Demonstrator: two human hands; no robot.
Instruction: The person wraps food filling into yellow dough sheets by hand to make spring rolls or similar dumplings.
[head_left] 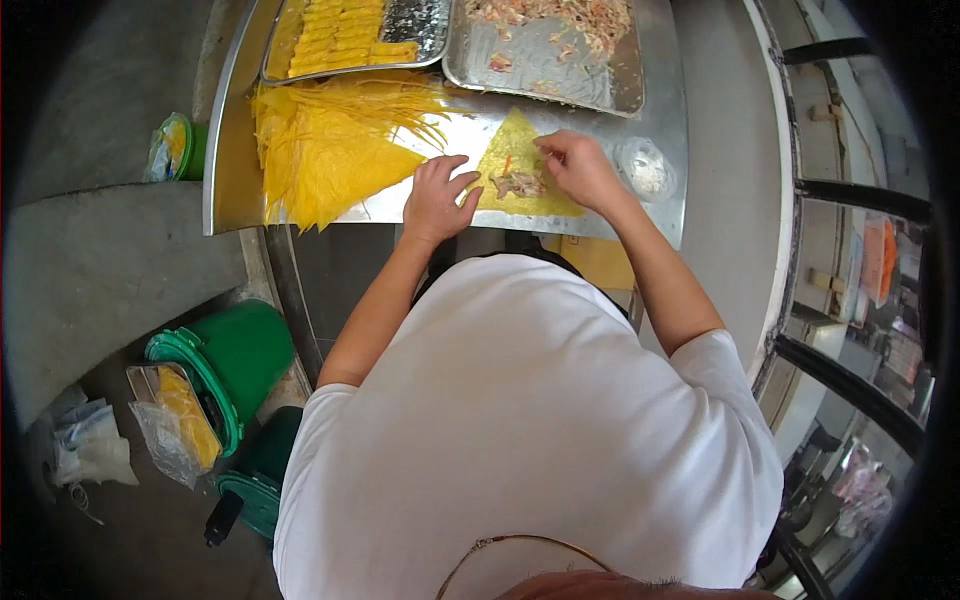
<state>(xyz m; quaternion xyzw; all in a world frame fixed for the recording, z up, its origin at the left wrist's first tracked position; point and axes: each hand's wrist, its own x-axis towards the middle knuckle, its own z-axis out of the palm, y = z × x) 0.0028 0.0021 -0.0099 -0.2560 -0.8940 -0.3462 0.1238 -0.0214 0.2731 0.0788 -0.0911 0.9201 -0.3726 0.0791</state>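
A yellow triangular wrapper sheet [512, 140] lies flat on the metal table, point away from me. On its lower middle rests a small heap of shredded filling [520, 185] with an orange strip above it. My left hand [440, 195] is at the wrapper's left edge, fingers spread and nothing visible in them. Over the right edge, my right hand [580, 170] has its thumb and fingertips drawn together; what they hold, if anything, is too small to tell. Left of my left hand is a fanned stack of yellow wrapper sheets [330, 150].
At the back are a tray of yellow rolls [335, 38] and a tray of shredded filling [550, 85]. A clear bowl with white contents [648, 170] stands right of my right hand. Green bins [240, 350] are on the floor at left; black bars [860, 195] line the right side.
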